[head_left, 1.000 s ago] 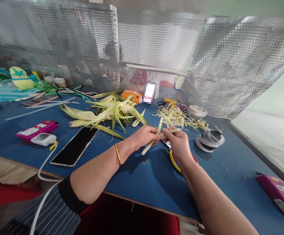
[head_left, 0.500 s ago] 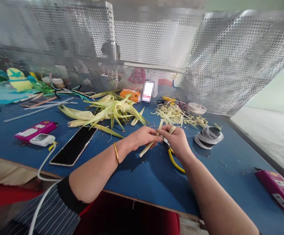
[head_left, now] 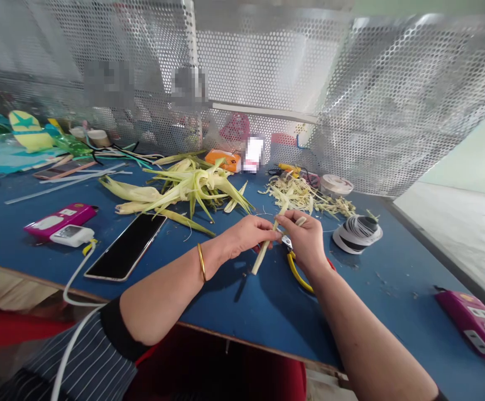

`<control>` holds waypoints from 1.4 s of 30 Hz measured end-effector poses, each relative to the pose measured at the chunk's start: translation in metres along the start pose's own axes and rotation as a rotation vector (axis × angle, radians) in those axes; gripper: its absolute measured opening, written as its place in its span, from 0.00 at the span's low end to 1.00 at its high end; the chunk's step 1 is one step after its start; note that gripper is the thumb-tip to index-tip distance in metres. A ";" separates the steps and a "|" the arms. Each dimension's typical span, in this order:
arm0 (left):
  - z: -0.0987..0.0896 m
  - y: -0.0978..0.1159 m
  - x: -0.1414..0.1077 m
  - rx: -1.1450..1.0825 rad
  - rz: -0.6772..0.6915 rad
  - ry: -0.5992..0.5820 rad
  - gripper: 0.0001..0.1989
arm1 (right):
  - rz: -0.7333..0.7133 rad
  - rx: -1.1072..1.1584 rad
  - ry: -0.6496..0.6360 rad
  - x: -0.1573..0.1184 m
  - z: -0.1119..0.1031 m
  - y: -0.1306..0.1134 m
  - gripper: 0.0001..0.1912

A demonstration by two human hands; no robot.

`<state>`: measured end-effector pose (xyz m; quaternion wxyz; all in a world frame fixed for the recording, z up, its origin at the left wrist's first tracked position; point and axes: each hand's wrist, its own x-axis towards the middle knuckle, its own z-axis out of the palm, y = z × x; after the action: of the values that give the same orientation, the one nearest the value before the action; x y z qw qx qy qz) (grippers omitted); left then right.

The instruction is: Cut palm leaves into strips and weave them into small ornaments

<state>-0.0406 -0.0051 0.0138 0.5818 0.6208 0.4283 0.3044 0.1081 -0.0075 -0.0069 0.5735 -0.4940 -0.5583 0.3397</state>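
Note:
Over the blue table my left hand (head_left: 255, 233) pinches a pale corn husk strip (head_left: 263, 257), which slants down toward the front. My right hand (head_left: 304, 236) closes on the same strip near its upper part, and a folded piece of husk shows between its fingers. Pliers with yellow handles (head_left: 298, 274) lie beneath my right hand, partly hidden by it. Behind my hands are a pile of green-yellow husks (head_left: 196, 186) and a heap of thin husk shreds (head_left: 292, 192).
A black phone (head_left: 127, 248) and a magenta power strip (head_left: 60, 219) with a white charger are at the left. A spool of white strip (head_left: 357, 234) stands right of my hands. Another magenta power strip (head_left: 476, 323) lies far right. A perforated metal screen (head_left: 263, 67) rises behind.
The husk strip has turned steeper, its lower end moving right. My right hand has shifted slightly right, and more of the pliers shows.

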 end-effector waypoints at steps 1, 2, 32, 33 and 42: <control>0.000 0.000 0.000 0.004 0.002 -0.010 0.10 | -0.004 -0.010 0.011 0.000 0.000 0.000 0.10; 0.000 0.000 0.000 0.012 -0.002 -0.026 0.10 | 0.002 -0.019 0.019 0.000 0.000 0.000 0.10; -0.026 0.013 0.002 -0.873 -0.249 -0.219 0.09 | 0.157 0.160 -0.361 0.006 -0.011 -0.023 0.24; -0.027 0.014 0.002 -0.902 -0.263 -0.212 0.11 | 0.128 0.136 -0.395 0.005 -0.011 -0.025 0.23; -0.029 0.018 -0.004 -0.959 -0.288 -0.184 0.10 | -0.098 -0.221 -0.377 0.003 -0.010 -0.024 0.15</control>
<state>-0.0646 0.0059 0.0362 0.8728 0.2428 0.2683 0.3276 0.1149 -0.0133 0.0174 0.4172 -0.4542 -0.7127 0.3343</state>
